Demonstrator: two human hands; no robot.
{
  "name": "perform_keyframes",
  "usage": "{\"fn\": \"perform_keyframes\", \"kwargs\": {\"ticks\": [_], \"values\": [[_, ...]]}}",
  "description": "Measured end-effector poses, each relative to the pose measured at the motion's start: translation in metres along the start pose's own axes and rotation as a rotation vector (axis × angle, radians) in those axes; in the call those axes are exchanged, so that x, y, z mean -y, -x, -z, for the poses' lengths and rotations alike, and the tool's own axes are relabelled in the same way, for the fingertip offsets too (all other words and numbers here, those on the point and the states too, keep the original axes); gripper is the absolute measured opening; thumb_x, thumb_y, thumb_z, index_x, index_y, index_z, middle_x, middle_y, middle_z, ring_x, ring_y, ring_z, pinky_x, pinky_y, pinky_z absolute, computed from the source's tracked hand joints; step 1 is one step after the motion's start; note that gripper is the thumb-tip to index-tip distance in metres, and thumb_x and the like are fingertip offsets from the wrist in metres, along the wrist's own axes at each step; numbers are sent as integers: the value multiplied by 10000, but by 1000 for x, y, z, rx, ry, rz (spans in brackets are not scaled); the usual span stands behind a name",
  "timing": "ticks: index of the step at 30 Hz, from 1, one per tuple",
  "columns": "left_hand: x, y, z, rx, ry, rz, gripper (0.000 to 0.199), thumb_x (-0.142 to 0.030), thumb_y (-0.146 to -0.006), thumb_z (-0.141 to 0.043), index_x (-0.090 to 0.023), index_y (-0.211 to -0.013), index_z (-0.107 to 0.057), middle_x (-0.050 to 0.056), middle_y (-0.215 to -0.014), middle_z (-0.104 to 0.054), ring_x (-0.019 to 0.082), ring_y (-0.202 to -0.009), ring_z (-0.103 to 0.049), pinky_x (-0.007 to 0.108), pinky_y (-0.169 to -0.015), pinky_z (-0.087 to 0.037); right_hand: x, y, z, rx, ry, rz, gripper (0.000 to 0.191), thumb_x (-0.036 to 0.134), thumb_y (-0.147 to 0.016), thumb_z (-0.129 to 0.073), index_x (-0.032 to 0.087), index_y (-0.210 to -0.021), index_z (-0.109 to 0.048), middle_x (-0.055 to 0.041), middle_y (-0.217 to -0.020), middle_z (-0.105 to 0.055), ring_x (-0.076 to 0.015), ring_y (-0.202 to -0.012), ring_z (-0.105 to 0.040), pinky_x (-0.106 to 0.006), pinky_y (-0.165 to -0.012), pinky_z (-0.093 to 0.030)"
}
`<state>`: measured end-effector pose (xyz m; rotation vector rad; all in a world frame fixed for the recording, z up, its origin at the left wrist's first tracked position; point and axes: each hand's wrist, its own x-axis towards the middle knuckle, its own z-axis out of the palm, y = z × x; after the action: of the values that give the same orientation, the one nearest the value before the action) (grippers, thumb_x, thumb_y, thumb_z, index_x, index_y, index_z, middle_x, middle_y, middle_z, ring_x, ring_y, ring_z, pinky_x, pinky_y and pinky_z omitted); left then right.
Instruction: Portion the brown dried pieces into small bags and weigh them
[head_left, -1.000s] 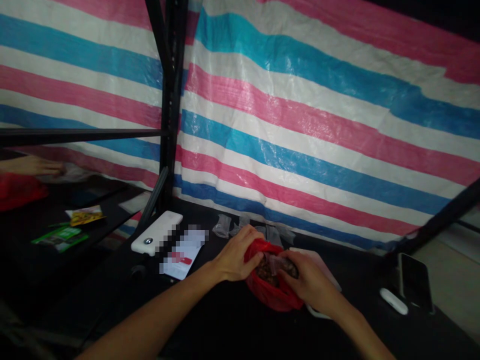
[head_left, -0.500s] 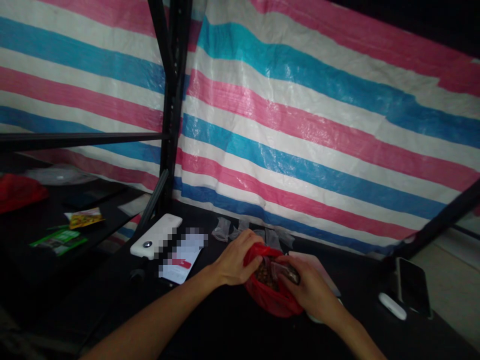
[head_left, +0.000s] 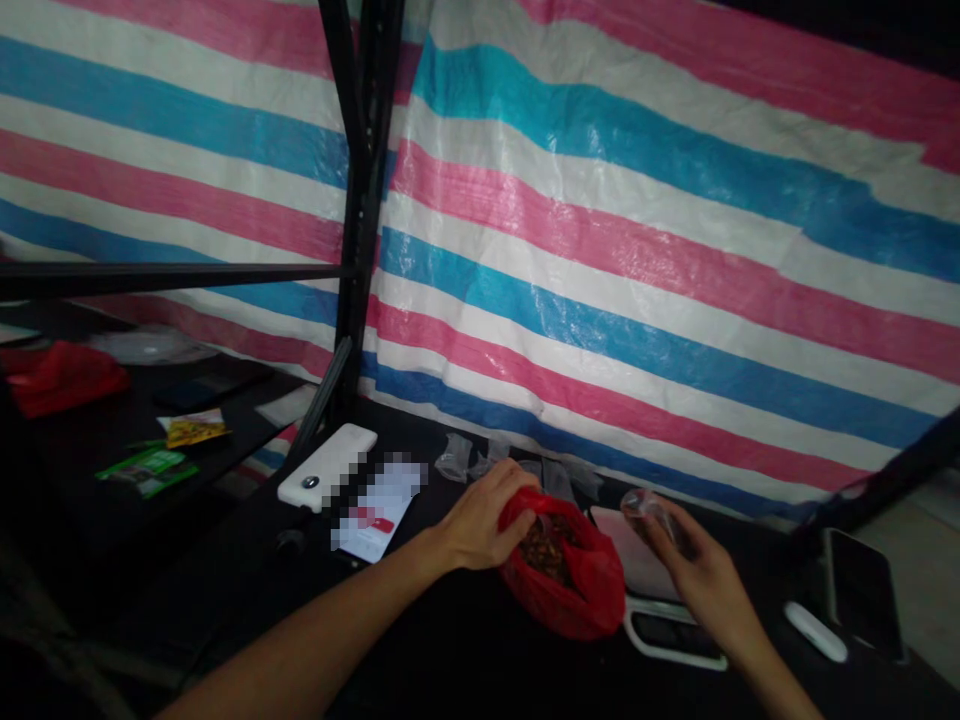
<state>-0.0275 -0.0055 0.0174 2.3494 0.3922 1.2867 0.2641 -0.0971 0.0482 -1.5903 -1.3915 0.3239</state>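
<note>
My left hand (head_left: 499, 518) is closed on the rim of a red plastic bag (head_left: 592, 590), holding its mouth open. Loose brown bits (head_left: 546, 550), too blurred to name, fill the inside. To the right, my right hand (head_left: 694, 560) pinches a small clear plastic bag (head_left: 651, 515), whose contents are hard to make out. That hand hovers above a kitchen scale (head_left: 641, 570) with a pale flat plate and a white-edged display panel. Behind the red bag lie several small clear bags (head_left: 559, 480), partly covered by my left hand.
A phone with a lit screen (head_left: 379, 510) and a white power bank (head_left: 328, 467) lie left of my hands. On the right are a white oblong case (head_left: 816, 632) and a dark phone (head_left: 864, 590). A black post (head_left: 364, 220) and striped sheeting (head_left: 600, 250) stand behind. Packets (head_left: 150, 470) lie on the left table.
My right hand has come out of the red bag and moved right with the small clear bag, over the scale. My left hand still grips the red bag. The view has shifted slightly.
</note>
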Motion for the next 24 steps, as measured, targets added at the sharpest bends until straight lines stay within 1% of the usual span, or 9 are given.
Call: {"fn": "perform_keyframes", "kwargs": {"ticks": [2,4,6,8,11,13,17,21,24], "values": [[0,0,0,4,0,7,210,-284,-950,-486,-196,-1133,-536,103,-1084,-573,248,-1042,-560,398,-955,-475,-11,-10,9,-31,50,-16,590,664,-765,-671,211,-1141,-714,-112,-1158,-771,-345,-1107,-702,-477,-1049,-502],[-1,-1,0,9,3,12,203,-280,-953,-476,-196,-1129,-535,103,-1081,-571,248,-1042,-558,402,-956,-475,-19,-17,16,39,118,-4,572,645,-749,-675,215,-1123,-726,-111,-1120,-781,-345,-1050,-723,-476,-987,-543],[-3,-1,1,14,7,20,200,-278,-953,-474,-198,-1125,-536,102,-1079,-570,246,-1039,-560,404,-955,-479,-24,-19,20,123,212,70,549,602,-733,-690,229,-1135,-728,-113,-1150,-770,-346,-1059,-717,-489,-969,-549],[-5,-1,1,20,4,39,221,-277,-933,-509,-200,-1138,-536,102,-1093,-565,246,-1047,-564,408,-962,-485,-23,-14,21,117,319,189,523,558,-757,-674,248,-1177,-712,-115,-1219,-738,-347,-1130,-681,-523,-1011,-507],[-5,-1,-2,24,-24,83,382,-218,-833,-612,-204,-1205,-526,114,-1182,-561,262,-1122,-566,421,-1010,-479,-10,2,13,96,461,324,443,495,-856,-605,292,-1244,-670,-96,-1281,-700,-333,-1206,-623,-564,-1050,-436],[-1,0,-7,18,-43,121,500,-135,-764,-620,-211,-1247,-519,111,-1231,-578,262,-1150,-581,410,-1023,-477,4,12,3,204,547,366,373,443,-890,-604,325,-1239,-663,-71,-1301,-686,-327,-1231,-596,-563,-1039,-420],[11,0,-16,-63,-51,222,460,-8,-719,-502,-226,-1117,-578,23,-957,-672,194,-879,-663,323,-833,-526,28,18,-10,397,655,466,107,293,-907,-599,288,-917,-705,-42,-1111,-735,-298,-1160,-614,-514,-1019,-407],[13,-4,-13,-186,-65,216,315,-5,-775,-433,-215,-965,-571,27,-909,-625,178,-854,-628,303,-793,-500,37,13,0,231,653,538,177,237,-961,-492,252,-954,-668,-61,-989,-739,-264,-1000,-665,-461,-906,-442],[8,-6,-8,-404,-132,118,238,-32,-828,-407,-214,-905,-540,35,-876,-579,184,-849,-595,303,-772,-480,41,15,11,114,641,613,194,244,-964,-486,245,-1021,-672,-78,-985,-741,-260,-957,-681,-430,-855,-466]]}}
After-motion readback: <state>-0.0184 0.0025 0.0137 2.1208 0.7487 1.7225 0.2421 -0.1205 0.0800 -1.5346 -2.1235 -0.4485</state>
